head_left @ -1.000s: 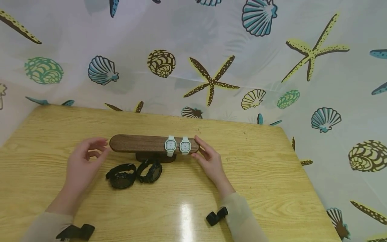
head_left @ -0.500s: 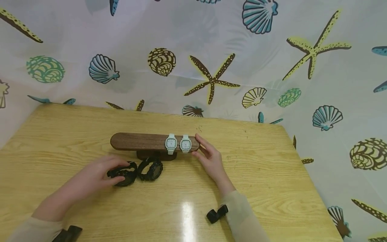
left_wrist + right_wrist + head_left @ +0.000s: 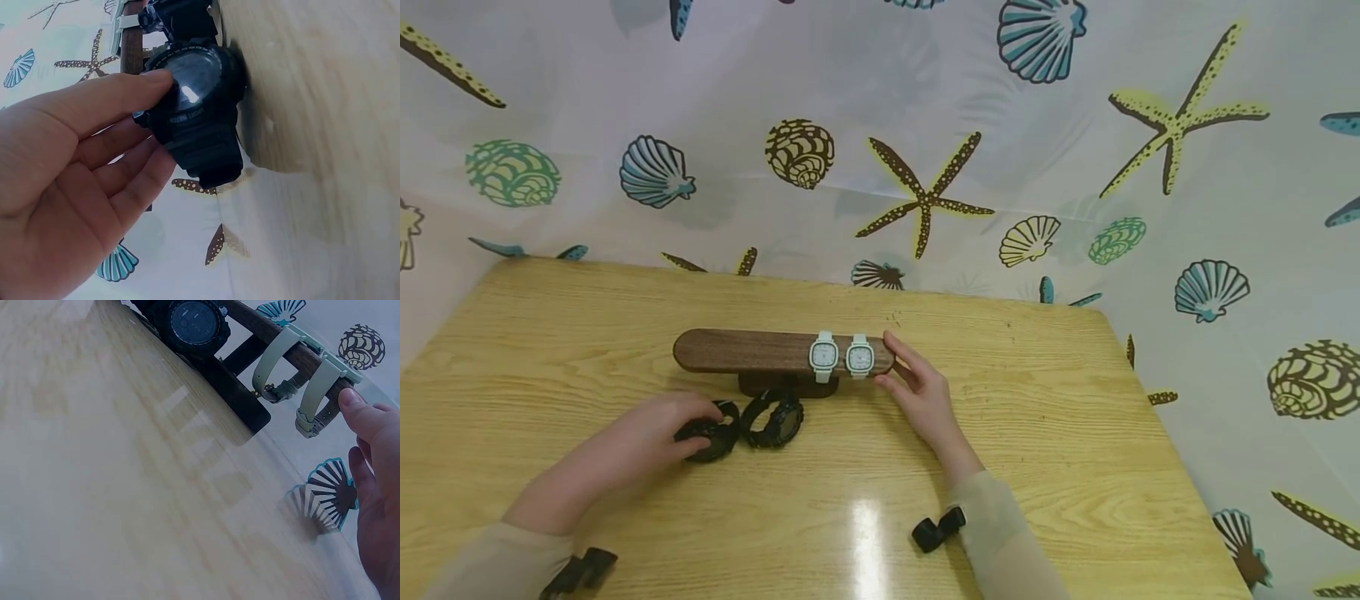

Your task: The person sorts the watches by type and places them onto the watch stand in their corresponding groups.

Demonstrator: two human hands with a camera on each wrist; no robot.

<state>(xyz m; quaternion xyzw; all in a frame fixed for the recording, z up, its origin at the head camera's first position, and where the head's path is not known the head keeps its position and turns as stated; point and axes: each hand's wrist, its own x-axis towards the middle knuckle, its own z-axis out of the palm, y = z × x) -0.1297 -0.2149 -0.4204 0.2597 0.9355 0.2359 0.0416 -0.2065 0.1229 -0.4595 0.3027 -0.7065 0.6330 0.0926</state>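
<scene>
My left hand pinches a black sport watch on the table, thumb over the edge of its round face and fingers behind it. Just right of it a second black watch rests on its side, its strap looped. Behind both stands a dark brown wooden watch stand, a horizontal bar on a low base. Two pale green watches with square faces are strapped side by side round its right part. My right hand holds the bar's right end between thumb and fingers, close beside the outer pale watch.
The stand's dark base sits on the light wooden table. A white cloth printed with shells and starfish hangs behind the table and along its right side. Each wrist wears a small black camera mount.
My left hand has moved from the stand's left end down and right to the left black watch, and its thumb and fingers have closed on it. My right hand stays at the stand's end.
</scene>
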